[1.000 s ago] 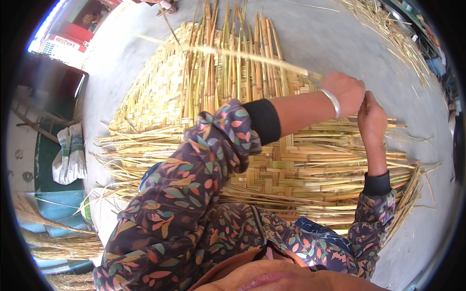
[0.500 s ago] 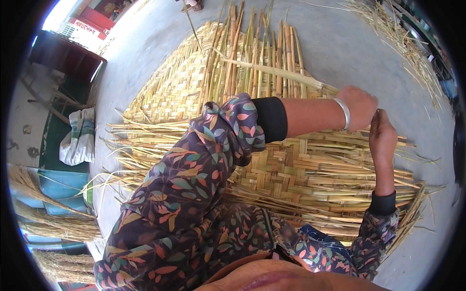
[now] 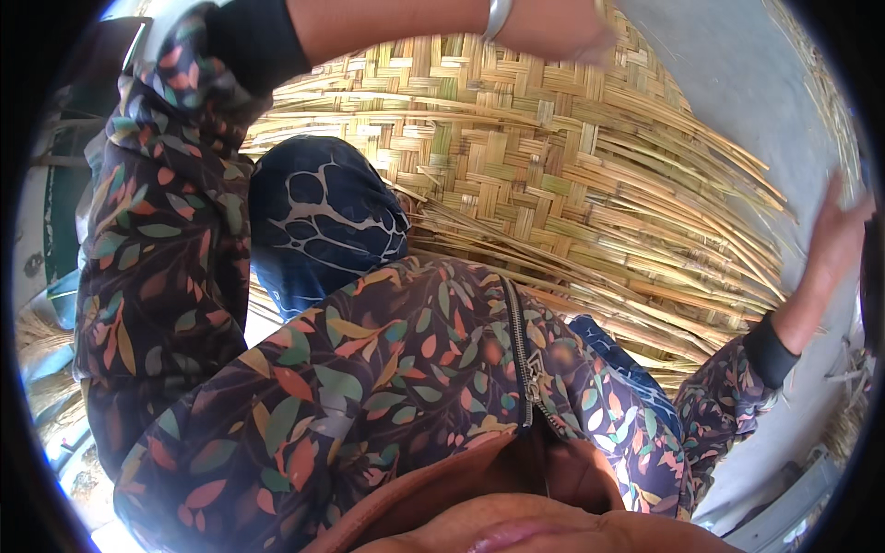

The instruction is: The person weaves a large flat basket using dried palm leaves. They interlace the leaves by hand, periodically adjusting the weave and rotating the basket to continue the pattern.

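A large mat (image 3: 498,166) of flat split-cane strips, woven in a crossed pattern, lies on the floor in front of me. My left hand (image 3: 558,32), with a silver bangle (image 3: 498,17) at the wrist, reaches over its far part at the upper edge of the picture. Those fingers are blurred and partly cut off, so whether they hold anything is unclear. Out to the right, past the mat's edge, my right hand (image 3: 839,230) is raised above the floor, smeared by motion but with thumb and fingers apart and nothing visible in them. Loose strip ends (image 3: 737,249) fan out from the mat's right side.
Grey concrete floor (image 3: 728,74) borders the mat on the right. Loose straw (image 3: 820,83) lies along the far right rim. My knee in dark blue patterned cloth (image 3: 323,217) rests at the mat's near left edge. Bundled straw (image 3: 55,405) is at the far left.
My hands, close together at the right before, have separated: the left went left and up, the right outward to the right. My view has tilted nearer my body; the long strip is out of sight.
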{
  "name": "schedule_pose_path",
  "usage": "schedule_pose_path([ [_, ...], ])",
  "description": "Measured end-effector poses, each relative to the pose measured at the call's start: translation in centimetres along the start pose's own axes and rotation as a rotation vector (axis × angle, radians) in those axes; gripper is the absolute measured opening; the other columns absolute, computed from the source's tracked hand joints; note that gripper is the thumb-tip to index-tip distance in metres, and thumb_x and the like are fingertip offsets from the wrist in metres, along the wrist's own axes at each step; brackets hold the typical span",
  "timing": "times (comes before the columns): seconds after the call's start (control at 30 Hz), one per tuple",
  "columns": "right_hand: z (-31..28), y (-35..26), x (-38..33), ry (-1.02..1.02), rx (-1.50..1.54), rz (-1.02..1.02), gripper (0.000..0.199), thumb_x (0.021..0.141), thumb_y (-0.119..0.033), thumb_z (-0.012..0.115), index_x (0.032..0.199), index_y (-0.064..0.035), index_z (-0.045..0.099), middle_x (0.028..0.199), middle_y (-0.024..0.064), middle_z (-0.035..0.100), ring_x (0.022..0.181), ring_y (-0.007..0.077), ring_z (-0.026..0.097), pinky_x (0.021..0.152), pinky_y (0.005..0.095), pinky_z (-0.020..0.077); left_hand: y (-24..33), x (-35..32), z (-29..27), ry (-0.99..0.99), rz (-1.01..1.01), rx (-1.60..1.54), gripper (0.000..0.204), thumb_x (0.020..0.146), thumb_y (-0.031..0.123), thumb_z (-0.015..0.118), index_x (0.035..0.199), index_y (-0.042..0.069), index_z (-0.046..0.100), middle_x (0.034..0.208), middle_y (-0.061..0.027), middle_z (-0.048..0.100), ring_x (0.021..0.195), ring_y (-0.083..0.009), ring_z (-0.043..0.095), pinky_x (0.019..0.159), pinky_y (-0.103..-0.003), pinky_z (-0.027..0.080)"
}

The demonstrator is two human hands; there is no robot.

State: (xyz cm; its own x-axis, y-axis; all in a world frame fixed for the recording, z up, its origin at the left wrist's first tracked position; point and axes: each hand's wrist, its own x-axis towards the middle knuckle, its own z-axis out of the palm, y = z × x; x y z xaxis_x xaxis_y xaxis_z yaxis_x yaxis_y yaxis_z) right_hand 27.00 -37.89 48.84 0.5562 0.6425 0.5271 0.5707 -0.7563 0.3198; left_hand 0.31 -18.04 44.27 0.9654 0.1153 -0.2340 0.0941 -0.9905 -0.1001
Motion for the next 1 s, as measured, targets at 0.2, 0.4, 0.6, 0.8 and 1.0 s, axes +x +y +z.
schedule_pose_path([
  [0.2, -0.1, -13.5, -6.4, -1.269, 1.222, -0.439, 0.053, 0.1, -0.047, 0.047, 0.127, -0.0036, 0.06, 0.121, 0.0123, 0.063, 0.104, 0.0188, 0.058, 0.095, 0.0331, 0.0452, 4.4, -0.4, 7.4, 0.038, 0.444, -0.273, 0.034, 0.092, 0.042, 0.056, 0.09, 0.011, 0.069, 0.075, -0.0086, 0.069, 0.074, -0.0311, 0.068, 0.063, -0.044, 0.053],
  [0.4, -1.9, -18.5, -11.0, -1.775, 1.576, -0.541, 0.045, 0.098, -0.043, 0.052, 0.111, -0.001, 0.064, 0.101, 0.0074, 0.068, 0.096, 0.0162, 0.064, 0.086, 0.0306, 0.0491, 11.7, -3.6, 2.7, -0.057, 0.798, -0.211, 0.019, 0.083, 0.017, 0.06, 0.087, 0.006, 0.074, 0.083, -0.0111, 0.072, 0.078, -0.0304, 0.07, 0.065, -0.046, 0.054],
  [0.6, -6.2, -14.6, -8.9, -1.403, 1.795, -0.571, 0.018, 0.095, -0.015, 0.058, 0.106, -0.0004, 0.061, 0.091, 0.0078, 0.066, 0.085, 0.0179, 0.065, 0.081, 0.0343, 0.0527, 12.1, -4.8, 4.2, 0.331, 0.821, -0.003, 0.019, 0.082, 0.02, 0.06, 0.089, 0.009, 0.073, 0.091, -0.0074, 0.069, 0.09, -0.0233, 0.065, 0.074, -0.04, 0.051],
  [0.8, -4.2, -13.2, -7.3, -0.856, 1.981, -0.47, 0.017, 0.093, -0.007, 0.062, 0.108, 0.0009, 0.062, 0.091, 0.0117, 0.068, 0.081, 0.0201, 0.067, 0.073, 0.0354, 0.056, 11.0, -3.5, 9.2, 1.357, 0.457, -0.297, 0.013, 0.083, 0.024, 0.062, 0.088, 0.013, 0.064, 0.095, -0.0008, 0.063, 0.097, -0.0202, 0.06, 0.082, -0.037, 0.049],
  [1.0, 0.0, -20.3, -10.7, -1.416, 1.689, -0.546, 0.027, 0.09, -0.019, 0.067, 0.107, 0.0008, 0.061, 0.093, 0.01, 0.067, 0.087, 0.0204, 0.07, 0.08, 0.0337, 0.0564, 3.2, -6.7, 13.2, 0.609, -0.392, -1.529, 0.065, 0.085, 0.049, 0.071, 0.114, -0.008, 0.057, 0.1, -0.0188, 0.067, 0.098, -0.0259, 0.064, 0.087, -0.032, 0.053],
])
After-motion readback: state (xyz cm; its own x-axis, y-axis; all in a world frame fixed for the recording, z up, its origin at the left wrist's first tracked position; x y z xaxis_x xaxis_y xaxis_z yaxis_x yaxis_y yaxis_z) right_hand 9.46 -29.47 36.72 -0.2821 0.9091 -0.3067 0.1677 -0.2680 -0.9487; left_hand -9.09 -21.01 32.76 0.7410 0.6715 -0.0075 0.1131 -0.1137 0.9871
